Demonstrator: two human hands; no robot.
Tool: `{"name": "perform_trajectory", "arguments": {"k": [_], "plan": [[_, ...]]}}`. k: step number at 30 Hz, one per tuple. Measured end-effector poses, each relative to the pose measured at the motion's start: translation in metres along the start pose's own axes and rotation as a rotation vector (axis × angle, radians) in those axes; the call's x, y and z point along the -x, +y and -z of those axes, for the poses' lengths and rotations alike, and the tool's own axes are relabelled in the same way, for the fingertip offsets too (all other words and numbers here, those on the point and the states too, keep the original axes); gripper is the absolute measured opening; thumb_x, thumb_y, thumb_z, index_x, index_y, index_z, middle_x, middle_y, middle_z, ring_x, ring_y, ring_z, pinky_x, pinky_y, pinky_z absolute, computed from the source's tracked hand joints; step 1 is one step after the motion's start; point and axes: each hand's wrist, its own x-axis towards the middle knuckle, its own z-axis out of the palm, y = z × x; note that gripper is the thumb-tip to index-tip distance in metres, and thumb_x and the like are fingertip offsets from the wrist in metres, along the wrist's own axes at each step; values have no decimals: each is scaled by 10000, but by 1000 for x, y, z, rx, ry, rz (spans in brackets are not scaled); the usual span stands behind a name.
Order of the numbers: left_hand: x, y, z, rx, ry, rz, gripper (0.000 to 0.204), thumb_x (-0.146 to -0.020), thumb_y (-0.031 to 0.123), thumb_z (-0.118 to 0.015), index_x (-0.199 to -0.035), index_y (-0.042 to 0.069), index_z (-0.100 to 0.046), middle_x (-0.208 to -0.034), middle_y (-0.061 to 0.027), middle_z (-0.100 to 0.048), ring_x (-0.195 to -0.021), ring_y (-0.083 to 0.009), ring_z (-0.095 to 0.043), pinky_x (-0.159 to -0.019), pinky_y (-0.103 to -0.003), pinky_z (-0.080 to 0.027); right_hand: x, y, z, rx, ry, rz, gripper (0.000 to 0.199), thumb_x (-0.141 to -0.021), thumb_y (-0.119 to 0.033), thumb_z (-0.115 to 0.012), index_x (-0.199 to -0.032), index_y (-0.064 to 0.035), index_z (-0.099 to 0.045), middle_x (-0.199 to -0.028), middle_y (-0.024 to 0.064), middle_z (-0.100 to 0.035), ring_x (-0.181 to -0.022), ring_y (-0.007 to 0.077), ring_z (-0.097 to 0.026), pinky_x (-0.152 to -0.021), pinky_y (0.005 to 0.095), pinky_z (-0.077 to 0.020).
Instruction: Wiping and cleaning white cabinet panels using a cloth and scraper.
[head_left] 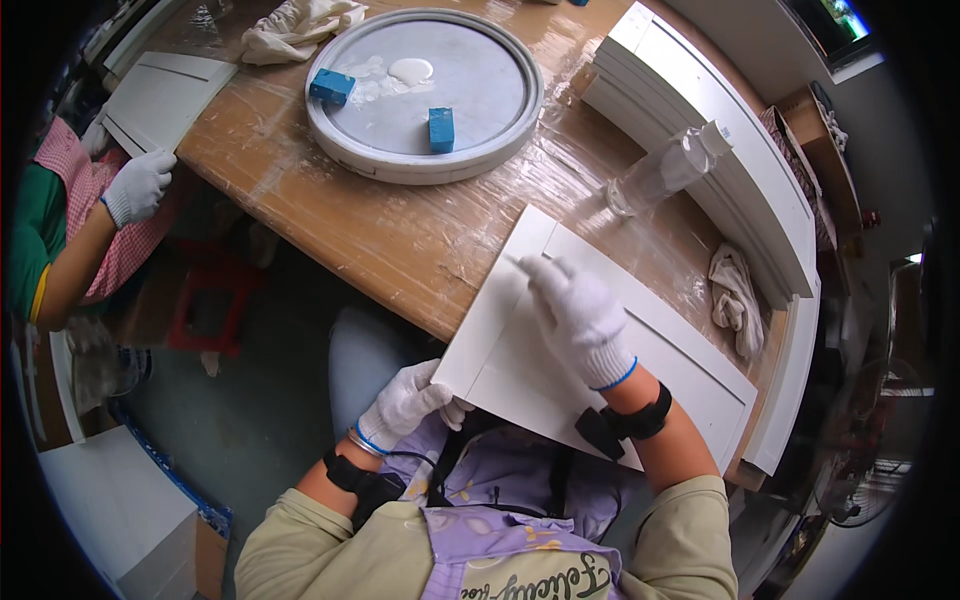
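A white panel [690, 345] with a raised frame, like a cabinet door, lies at a slant over the table's near edge and my lap. My left hand [405, 405], in a white knit glove, grips its near left corner, fingers underneath and thumb on top. Over the panel's left part is my right hand [580, 305], gloved too. Its fingertips are drawn together close to the frame's groove; whatever they hold, if anything, is too small to make out. Beyond the panel, a clear bottle [665, 170] with a white cap leans against stacked white panels [720, 115].
A round grey lid [460, 75] on the film-covered table [270, 150] carries two blue blocks [332, 87] and a white puddle [411, 71]. Cloths [735, 300] lie at right and at the back. At left, a co-worker's gloved hand [140, 187] holds another white panel [165, 95].
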Motion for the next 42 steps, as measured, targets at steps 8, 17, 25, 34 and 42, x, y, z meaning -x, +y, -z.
{"name": "perform_trajectory", "arguments": {"k": [8, 17, 25, 34, 42], "plan": [[1, 1, 1, -36, 9, 14, 544, -877, 477, -617, -1080, -25, -563, -896, -118, -654, -710, -157, -651, -629, -279, -553, 21, -45, -6, 72, -295, 214, 159, -811, -119, -540, -957, -61, -558, -837, 105, -584, -813, 275, -630, -665, 385, -518], [-2, 2, 1, -68, 8, -45, 710, -861, 634, -500, -1069, -42, -561, -872, -120, -654, -681, -158, -645, -617, -275, -551, 5, -27, -17, 96, -54, 15, 199, -843, -87, -513, -1035, -63, -558, -816, 134, -582, -744, 339, -601, -610, 428, -488], [-4, 0, 0, 7, -4, -74, 924, -860, 756, -222, -1112, -68, -557, -837, -119, -637, -645, -162, -623, -577, -284, -540, 22, -39, -22, -125, 71, -95, 299, -786, -73, -554, -1085, -56, -555, -817, 142, -567, -720, 349, -593, -599, 443, -478], [-3, 3, 3, 25, -10, -64, 981, -855, 772, -188, -1241, -78, -491, -867, -118, -635, -679, -159, -633, -585, -279, -556, 72, -69, -13, -217, 56, -49, 444, -754, -49, -591, -1194, -78, -541, -767, 113, -572, -632, 294, -600, -542, 406, -489], [-5, 1, 3, 64, 0, -16, 1014, -827, 802, -219, -1243, -82, -487, -853, -117, -630, -670, -152, -626, -584, -281, -558, 81, -82, -15, -48, -143, -128, 540, -734, -32, -593, -1266, -70, -505, -790, 109, -575, -656, 297, -608, -567, 389, -504]]}}
